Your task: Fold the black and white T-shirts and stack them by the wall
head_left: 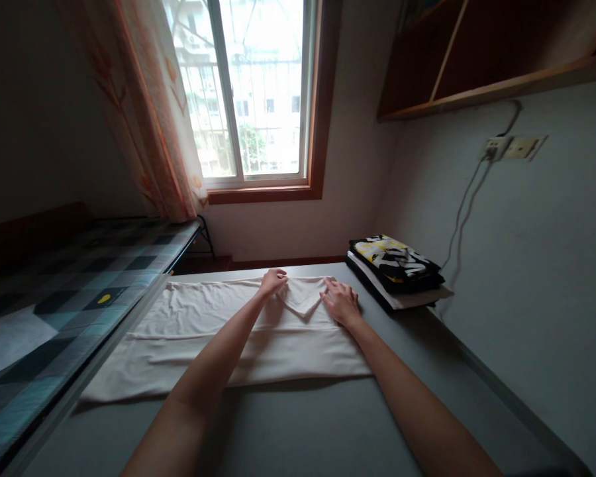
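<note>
- The bed [129, 258], under a checked cover, runs along the left side of the desk.
- The desk [298, 430] reaches to the right wall; its bare surface shows as a broad strip along the near side of the cloth and a narrower one between cloth and clothes.
- The shelf [496, 91] hangs high on the right, split by an upright board; its upper left part is too dim to read.
- The white cloth [288, 351] lies in folds on the desk, near the far edge and just beside the left one, with a pointed flap [304, 301] between the hands.
- The stack of clothes [397, 268] sits at the far right, close to the wall, black with yellow and white print on top.
- The paper [12, 341] lies on the bed.
- The right hand [341, 301] rests on the cloth, fingers bent at the flap; I cannot tell whether its grip pinches.
- The left hand [273, 283] is at the cloth's far edge, fingers curled; its grip is equally unclear.
</note>
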Available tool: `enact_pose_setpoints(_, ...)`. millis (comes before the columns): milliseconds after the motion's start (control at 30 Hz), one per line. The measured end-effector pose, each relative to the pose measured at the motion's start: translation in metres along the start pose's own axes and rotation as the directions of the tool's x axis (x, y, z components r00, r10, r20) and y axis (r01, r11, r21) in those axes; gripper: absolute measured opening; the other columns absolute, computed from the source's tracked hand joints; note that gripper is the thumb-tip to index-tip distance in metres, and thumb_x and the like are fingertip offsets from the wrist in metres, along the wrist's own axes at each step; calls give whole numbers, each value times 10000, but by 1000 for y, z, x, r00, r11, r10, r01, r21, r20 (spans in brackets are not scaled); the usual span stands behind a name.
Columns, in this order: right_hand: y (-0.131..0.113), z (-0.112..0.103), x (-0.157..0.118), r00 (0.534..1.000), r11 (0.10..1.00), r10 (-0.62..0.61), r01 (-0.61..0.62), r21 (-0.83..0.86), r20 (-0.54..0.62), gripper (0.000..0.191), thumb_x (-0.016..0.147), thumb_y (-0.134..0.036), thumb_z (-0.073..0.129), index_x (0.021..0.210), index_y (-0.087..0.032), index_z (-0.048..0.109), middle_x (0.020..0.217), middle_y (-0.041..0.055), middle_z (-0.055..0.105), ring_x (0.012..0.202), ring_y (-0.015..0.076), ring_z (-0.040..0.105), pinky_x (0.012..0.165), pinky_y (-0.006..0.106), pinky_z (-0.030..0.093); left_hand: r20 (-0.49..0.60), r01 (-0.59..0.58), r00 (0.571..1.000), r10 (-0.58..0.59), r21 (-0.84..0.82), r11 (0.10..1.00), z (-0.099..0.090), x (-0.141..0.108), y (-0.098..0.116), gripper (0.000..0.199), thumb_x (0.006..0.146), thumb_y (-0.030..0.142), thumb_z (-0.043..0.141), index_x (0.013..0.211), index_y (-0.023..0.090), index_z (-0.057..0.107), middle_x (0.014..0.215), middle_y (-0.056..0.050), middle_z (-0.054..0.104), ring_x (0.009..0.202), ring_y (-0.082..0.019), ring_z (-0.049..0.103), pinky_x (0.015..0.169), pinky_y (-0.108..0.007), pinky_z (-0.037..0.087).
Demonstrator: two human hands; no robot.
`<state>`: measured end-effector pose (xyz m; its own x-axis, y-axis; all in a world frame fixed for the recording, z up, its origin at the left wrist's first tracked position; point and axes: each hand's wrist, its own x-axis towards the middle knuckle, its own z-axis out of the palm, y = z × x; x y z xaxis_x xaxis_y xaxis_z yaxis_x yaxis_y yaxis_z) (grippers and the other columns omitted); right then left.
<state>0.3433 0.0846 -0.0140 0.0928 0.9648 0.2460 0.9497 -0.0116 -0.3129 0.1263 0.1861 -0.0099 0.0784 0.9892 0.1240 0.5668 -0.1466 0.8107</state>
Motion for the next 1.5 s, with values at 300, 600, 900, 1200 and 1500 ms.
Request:
enact_pose_setpoints(300,-3,0,-1,999,999,1,1,-34,44,538,940,-431,420,1421,-192,452,1465,96,455,1306,285,357,1064,439,258,-30,-41,999,44,100,994,6,8,-1,229,733,136,668,949,150,739,902,-65,733,804,-155,669,699,-227,488)
enact_pose_setpoints(600,-8,-4,9,997,996,54,-57,-67,-47,405,931,-404,448,1223,-193,634,1329,117,550,1172,287,462,963,402,354,-39,-212,967,252,429,878,-47,-11,-24,208,882,280,569,930,191,750,1012,-91,644,899,-187,612,827,-284,456)
enact_pose_setpoints(900,-1,-9,54,993,994,-61,69,-81,100,367,927,-289,459,1246,-258,638,1294,90,605,1183,275,479,952,396,354,-65,-28,991,116,750,661,-202,-41,-124,351,905,222,422,1127,220,694,1275,-87,615,1124,-232,575,955,-341,401)
enact_pose_setpoints(1200,17,-6,71,997,997,-16,22,-77,78,269,881,-279,542,1072,-261,732,1157,67,660,1107,244,537,911,358,376,-106,61,992,62,865,497,-269,-63,-154,373,824,168,468,1113,229,695,1214,-122,657,1169,-311,532,971,-457,352)
enact_pose_setpoints(1500,25,-23,80,996,993,82,-78,86,-46,252,831,-327,599,997,-238,768,1031,60,726,951,202,649,786,274,466,-304,237,952,39,811,535,-292,-58,-115,315,845,331,488,984,245,758,1112,-122,676,1033,-319,560,876,-421,389)
